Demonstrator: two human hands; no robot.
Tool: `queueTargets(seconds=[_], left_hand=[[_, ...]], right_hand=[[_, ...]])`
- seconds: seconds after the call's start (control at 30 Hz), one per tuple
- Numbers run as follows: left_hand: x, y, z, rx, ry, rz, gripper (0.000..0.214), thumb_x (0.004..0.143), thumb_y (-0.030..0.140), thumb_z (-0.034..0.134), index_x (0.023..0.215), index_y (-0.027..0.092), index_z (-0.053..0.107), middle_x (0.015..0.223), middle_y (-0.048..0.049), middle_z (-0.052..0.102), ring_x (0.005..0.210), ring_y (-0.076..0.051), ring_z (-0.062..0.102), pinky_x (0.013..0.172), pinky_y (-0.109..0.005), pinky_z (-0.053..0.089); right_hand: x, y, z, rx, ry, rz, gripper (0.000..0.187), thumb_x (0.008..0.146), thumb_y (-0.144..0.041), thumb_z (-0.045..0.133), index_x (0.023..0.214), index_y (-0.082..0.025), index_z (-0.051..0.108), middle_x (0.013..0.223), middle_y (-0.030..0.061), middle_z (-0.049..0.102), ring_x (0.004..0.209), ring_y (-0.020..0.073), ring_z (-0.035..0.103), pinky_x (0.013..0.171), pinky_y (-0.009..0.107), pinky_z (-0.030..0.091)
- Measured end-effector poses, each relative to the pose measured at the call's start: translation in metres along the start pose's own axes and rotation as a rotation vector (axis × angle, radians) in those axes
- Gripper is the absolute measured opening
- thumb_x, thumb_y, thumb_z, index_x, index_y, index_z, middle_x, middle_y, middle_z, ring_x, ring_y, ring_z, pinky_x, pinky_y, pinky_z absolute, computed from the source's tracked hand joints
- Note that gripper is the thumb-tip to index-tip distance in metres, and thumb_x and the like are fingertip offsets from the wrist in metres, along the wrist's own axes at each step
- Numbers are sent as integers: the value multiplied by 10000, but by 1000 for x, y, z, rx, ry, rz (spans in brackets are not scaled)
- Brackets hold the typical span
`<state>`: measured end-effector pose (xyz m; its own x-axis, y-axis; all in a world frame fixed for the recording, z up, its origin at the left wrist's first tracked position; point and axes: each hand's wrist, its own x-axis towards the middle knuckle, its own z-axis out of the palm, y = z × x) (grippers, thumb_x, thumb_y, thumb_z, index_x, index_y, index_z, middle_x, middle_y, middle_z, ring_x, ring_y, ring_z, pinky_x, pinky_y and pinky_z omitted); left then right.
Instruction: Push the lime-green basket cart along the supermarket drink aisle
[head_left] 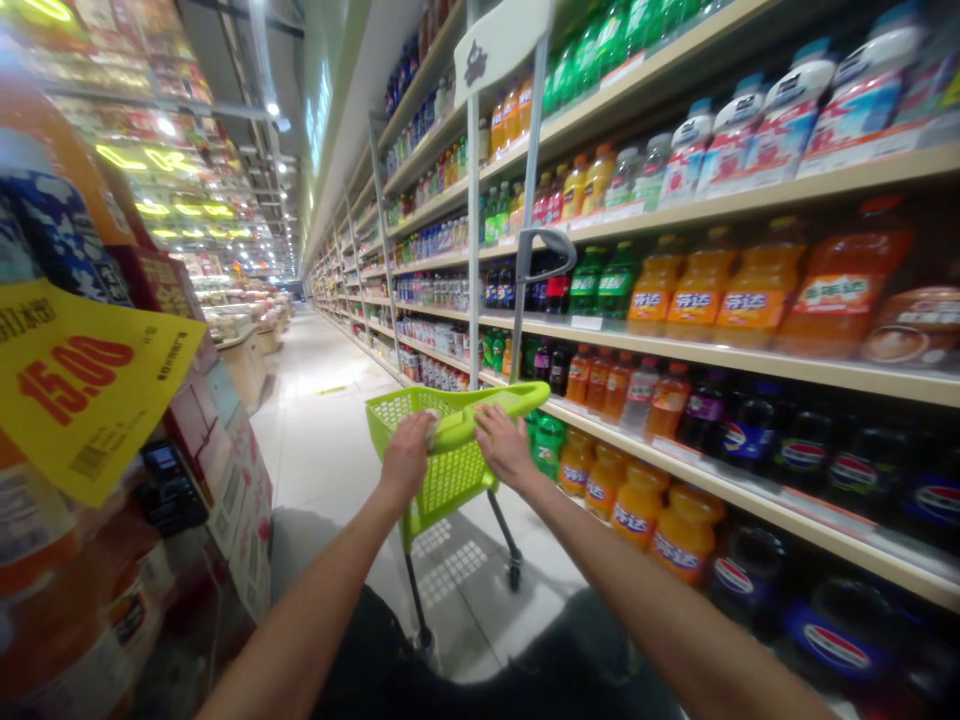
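A big, bright shop (322, 160) was seen, and white lights were hung from its ceiling. Along the right side, a very long shelf (750, 362) was filled with drinks. Next to it, a pale floor (307, 440) was lit up by the lamps.

On this floor, in front of the person's knees and near the shelf, a green cart (450, 490) was held up by thin dark legs with wheels. Its front was pointed away, up the aisle and a little to the left, and its long side was lined up that way too. Its handle (457, 425) was turned toward the person and was slanted, with the right end nearer the shelf.

On the shelf, orange bottles (675, 285) were lined up. At the left, a yellow sign (97, 385) was marked 15.00.

The handle's left part was wrapped by the left hand (407, 458). The right hand (506, 445) was laid over the other part; whether it was squeezed tight could not be told.
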<state>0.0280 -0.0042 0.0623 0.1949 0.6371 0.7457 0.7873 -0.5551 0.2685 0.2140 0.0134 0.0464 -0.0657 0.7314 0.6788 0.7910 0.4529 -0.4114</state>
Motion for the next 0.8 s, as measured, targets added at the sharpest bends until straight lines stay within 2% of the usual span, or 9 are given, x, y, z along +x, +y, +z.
queueTargets(seconds=[0.13, 0.23, 0.37, 0.43, 0.5, 0.6, 0.67, 0.73, 0.8], left_hand=[[22, 30, 11, -282, 89, -130, 524, 757, 66, 418, 1266, 189, 409, 1261, -74, 526, 1161, -182, 480, 1004, -382, 376], [33, 52, 18, -580, 111, -210, 555, 813, 131, 392, 1352, 187, 273, 1315, -79, 473, 1170, -162, 472, 1003, -344, 373], [36, 53, 18, -841, -104, -193, 756, 742, 123, 480, 1400, 181, 111, 1405, -85, 353, 1240, -164, 393, 1047, -331, 306], [34, 41, 14, -806, -237, -166, 837, 668, 126, 549, 1397, 175, 139, 1437, -88, 291, 1291, -203, 311, 1076, -358, 244], [28, 24, 8, -669, -308, -167, 852, 629, 148, 584, 1385, 172, 192, 1450, -91, 259, 1324, -243, 230, 1092, -403, 186], [14, -2, 5, -362, -289, -258, 781, 653, 202, 573, 1360, 138, 247, 1444, -134, 255, 1334, -287, 185, 1087, -486, 141], [6, -14, 8, -244, -329, -240, 749, 661, 254, 589, 1330, 102, 289, 1411, -174, 307, 1320, -302, 219, 1078, -502, 159], [-1, -21, 13, -183, -328, -186, 733, 682, 290, 578, 1319, 75, 288, 1394, -199, 322, 1314, -301, 237, 1071, -497, 189], [-4, -23, 18, -138, -315, -145, 731, 692, 263, 559, 1328, 60, 259, 1398, -207, 310, 1314, -294, 236, 1070, -489, 198]], right_hand=[[7, -39, 1, 463, 81, -32, 479, 850, -398, 395, 1277, -184, 436, 1340, 86, 440, 1255, 211, 372, 1043, 440, 277], [15, -64, 1, 822, 86, 145, 610, 808, -445, 461, 1351, -207, 315, 1339, 58, 442, 1207, 183, 437, 1016, 364, 343], [21, -70, 2, 1036, 101, 287, 708, 746, -357, 550, 1369, -176, 267, 1285, 69, 500, 1109, 173, 523, 964, 331, 404], [23, -62, 1, 988, 80, 335, 668, 742, -280, 529, 1355, -155, 296, 1222, 78, 552, 1030, 177, 571, 916, 340, 445], [24, -49, -3, 804, 108, 323, 591, 745, -213, 480, 1321, -147, 364, 1194, 85, 570, 1013, 187, 576, 909, 360, 448], [23, -25, -9, 379, 177, 132, 518, 750, -155, 432, 1268, -158, 446, 1277, 93, 500, 1162, 216, 463, 998, 412, 354], [19, -11, -8, 128, 126, 19, 472, 769, -173, 430, 1238, -164, 480, 1299, 100, 477, 1248, 257, 358, 1028, 491, 275], [14, -2, -2, -11, 41, -50, 441, 794, -215, 430, 1227, -153, 490, 1287, 113, 487, 1275, 284, 310, 1025, 535, 246], [8, 2, 9, -47, 21, -115, 459, 807, -253, 434, 1246, -122, 464, 1297, 132, 471, 1285, 283, 293, 1033, 519, 249]])
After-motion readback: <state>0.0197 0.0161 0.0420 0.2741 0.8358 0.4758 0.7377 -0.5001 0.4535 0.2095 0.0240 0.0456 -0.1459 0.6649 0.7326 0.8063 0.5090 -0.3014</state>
